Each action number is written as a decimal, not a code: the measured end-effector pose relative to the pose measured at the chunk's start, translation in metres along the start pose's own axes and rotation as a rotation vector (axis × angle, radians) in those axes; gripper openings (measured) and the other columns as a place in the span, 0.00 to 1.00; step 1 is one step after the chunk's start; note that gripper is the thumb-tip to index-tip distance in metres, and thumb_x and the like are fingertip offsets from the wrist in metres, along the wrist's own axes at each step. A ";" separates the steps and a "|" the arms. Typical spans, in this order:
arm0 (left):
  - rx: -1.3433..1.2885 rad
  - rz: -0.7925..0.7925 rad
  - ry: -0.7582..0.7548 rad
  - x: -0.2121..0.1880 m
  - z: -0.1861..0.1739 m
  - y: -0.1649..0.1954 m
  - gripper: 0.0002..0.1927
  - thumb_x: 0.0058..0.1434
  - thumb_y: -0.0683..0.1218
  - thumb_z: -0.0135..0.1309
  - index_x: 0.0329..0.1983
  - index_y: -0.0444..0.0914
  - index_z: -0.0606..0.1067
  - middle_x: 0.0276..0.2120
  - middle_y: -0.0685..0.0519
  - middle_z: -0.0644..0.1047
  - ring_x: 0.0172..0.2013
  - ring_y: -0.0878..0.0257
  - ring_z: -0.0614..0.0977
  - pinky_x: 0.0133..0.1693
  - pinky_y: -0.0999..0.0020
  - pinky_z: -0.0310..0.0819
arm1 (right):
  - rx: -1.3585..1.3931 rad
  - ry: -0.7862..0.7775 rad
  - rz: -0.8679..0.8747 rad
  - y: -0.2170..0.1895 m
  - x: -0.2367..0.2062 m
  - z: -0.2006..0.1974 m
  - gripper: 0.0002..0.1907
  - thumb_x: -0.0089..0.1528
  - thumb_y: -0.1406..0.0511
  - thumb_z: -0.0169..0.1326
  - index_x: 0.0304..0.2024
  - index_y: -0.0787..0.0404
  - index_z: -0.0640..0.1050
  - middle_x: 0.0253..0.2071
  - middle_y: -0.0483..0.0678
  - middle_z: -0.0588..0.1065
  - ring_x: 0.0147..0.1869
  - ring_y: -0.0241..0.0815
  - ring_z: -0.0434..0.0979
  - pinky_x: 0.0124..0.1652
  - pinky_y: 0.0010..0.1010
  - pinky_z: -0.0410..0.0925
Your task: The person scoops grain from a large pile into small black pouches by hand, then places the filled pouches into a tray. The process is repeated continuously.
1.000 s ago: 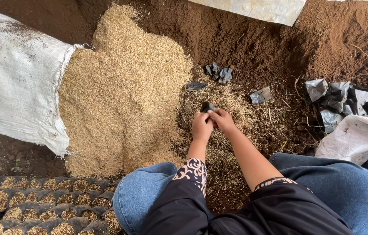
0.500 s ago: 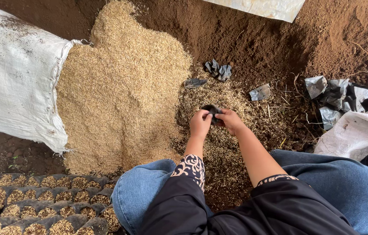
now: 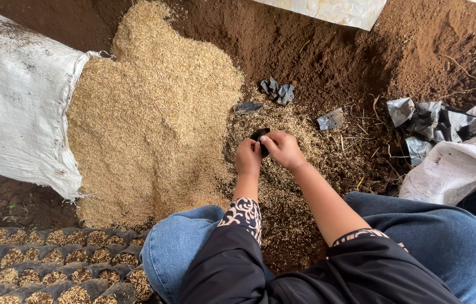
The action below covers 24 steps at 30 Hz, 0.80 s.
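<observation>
Both hands meet at frame centre over a mix of husk and soil. The left hand [image 3: 247, 157] and right hand [image 3: 284, 150] pinch a small black plastic bag [image 3: 259, 135] between the fingertips; its shape is mostly hidden by the fingers. At 10 o'clock lies a coarse, tan rice husk pile [image 3: 153, 112] spilling from a white woven sack [image 3: 16, 95]. At 7 o'clock, filled black seedling bags [image 3: 41, 264] stand in rows, cut off by the frame edge. Crumpled black bags [image 3: 276, 90] lie at 12 o'clock on brown soil [image 3: 317, 50].
</observation>
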State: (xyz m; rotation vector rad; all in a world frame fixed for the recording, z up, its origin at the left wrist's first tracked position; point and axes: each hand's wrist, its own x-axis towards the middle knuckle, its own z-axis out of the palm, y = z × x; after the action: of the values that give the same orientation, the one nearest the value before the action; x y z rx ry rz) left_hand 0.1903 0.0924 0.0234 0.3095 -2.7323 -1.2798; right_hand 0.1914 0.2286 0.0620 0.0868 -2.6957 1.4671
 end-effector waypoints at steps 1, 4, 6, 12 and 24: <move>-0.001 0.058 0.031 0.000 0.000 0.002 0.09 0.65 0.47 0.55 0.32 0.37 0.75 0.34 0.47 0.80 0.34 0.51 0.81 0.37 0.56 0.76 | -0.097 -0.030 -0.020 0.000 0.001 0.003 0.20 0.67 0.54 0.55 0.43 0.64 0.82 0.40 0.55 0.81 0.41 0.52 0.81 0.45 0.38 0.73; 0.017 0.152 0.018 -0.002 0.003 0.008 0.09 0.69 0.47 0.51 0.35 0.38 0.75 0.35 0.48 0.79 0.34 0.51 0.81 0.38 0.56 0.77 | -0.210 -0.168 0.370 0.007 0.005 0.012 0.29 0.74 0.48 0.47 0.42 0.65 0.84 0.37 0.59 0.81 0.40 0.53 0.80 0.46 0.40 0.71; 0.054 0.105 -0.137 -0.005 0.009 0.013 0.11 0.74 0.47 0.46 0.38 0.39 0.73 0.35 0.49 0.79 0.33 0.55 0.81 0.38 0.59 0.78 | -0.038 -0.033 0.420 0.016 0.009 0.016 0.26 0.72 0.48 0.49 0.44 0.63 0.82 0.38 0.57 0.80 0.40 0.49 0.79 0.45 0.39 0.70; 0.230 0.619 -0.236 -0.030 0.021 0.014 0.07 0.67 0.45 0.47 0.38 0.41 0.76 0.35 0.51 0.80 0.34 0.56 0.82 0.35 0.61 0.79 | 1.114 0.272 0.614 0.036 0.016 -0.003 0.07 0.65 0.60 0.60 0.38 0.55 0.78 0.39 0.47 0.79 0.38 0.38 0.80 0.42 0.32 0.72; -0.333 0.030 -0.193 0.005 0.007 0.010 0.12 0.64 0.47 0.56 0.45 0.37 0.82 0.34 0.50 0.84 0.31 0.62 0.85 0.36 0.68 0.78 | 0.810 -0.032 0.593 0.021 0.003 -0.024 0.12 0.65 0.61 0.61 0.45 0.62 0.79 0.39 0.49 0.81 0.40 0.40 0.81 0.42 0.32 0.73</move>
State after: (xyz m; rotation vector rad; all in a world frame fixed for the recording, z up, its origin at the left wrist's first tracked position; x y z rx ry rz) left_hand 0.1828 0.1030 0.0268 0.1168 -2.5916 -1.8068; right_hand 0.1871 0.2605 0.0576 -0.6969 -2.0314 2.6356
